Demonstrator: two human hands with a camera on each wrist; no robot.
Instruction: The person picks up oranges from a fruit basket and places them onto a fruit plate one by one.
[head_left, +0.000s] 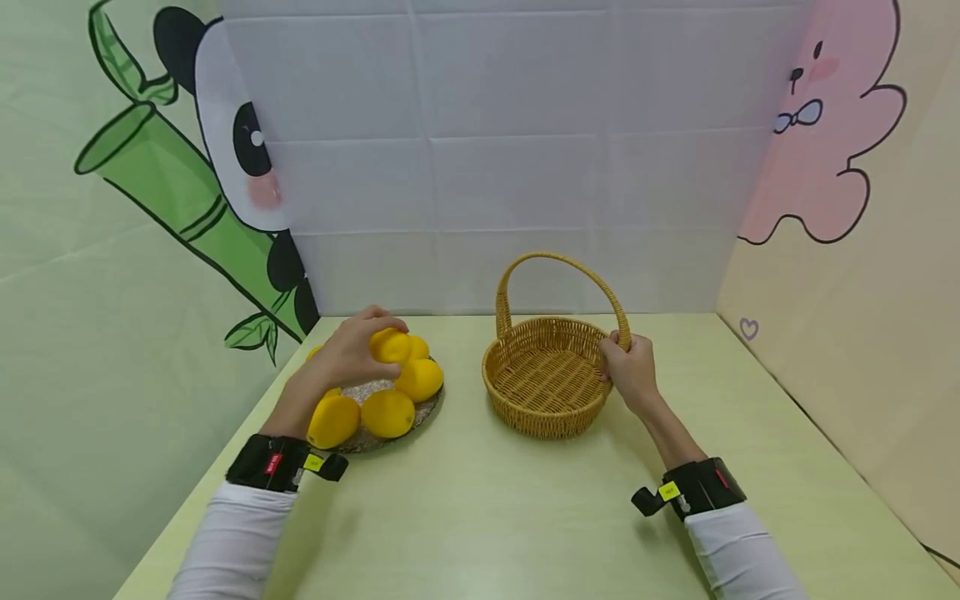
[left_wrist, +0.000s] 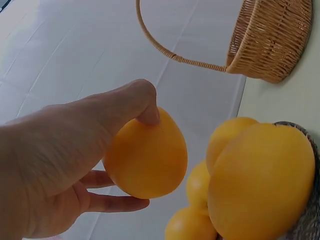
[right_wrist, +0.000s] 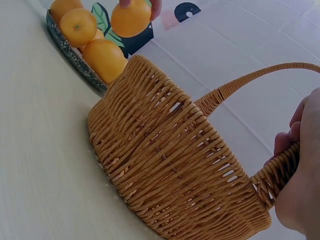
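My left hand [head_left: 347, 352] holds a yellow lemon [left_wrist: 147, 155] above the plate, thumb on one side and fingers on the other. Below it, several more lemons [head_left: 387, 414] lie on a round, speckled dark plate [head_left: 429, 410]; the hand hides some of them in the head view. To the right stands a round woven wicker basket [head_left: 551, 421] with a tall arched handle [head_left: 558, 256]; no fruit is inside. My right hand [head_left: 633, 372] grips the base of that handle on the right side, as the right wrist view also shows. The basket stands on the table.
The pale table [head_left: 480, 517] reaches back to a white cloth wall [head_left: 510, 167]. A green side wall with a panda and bamboo drawing [head_left: 161, 171] stands on the left. On the right is a cream wall with a pink cartoon figure [head_left: 832, 175].
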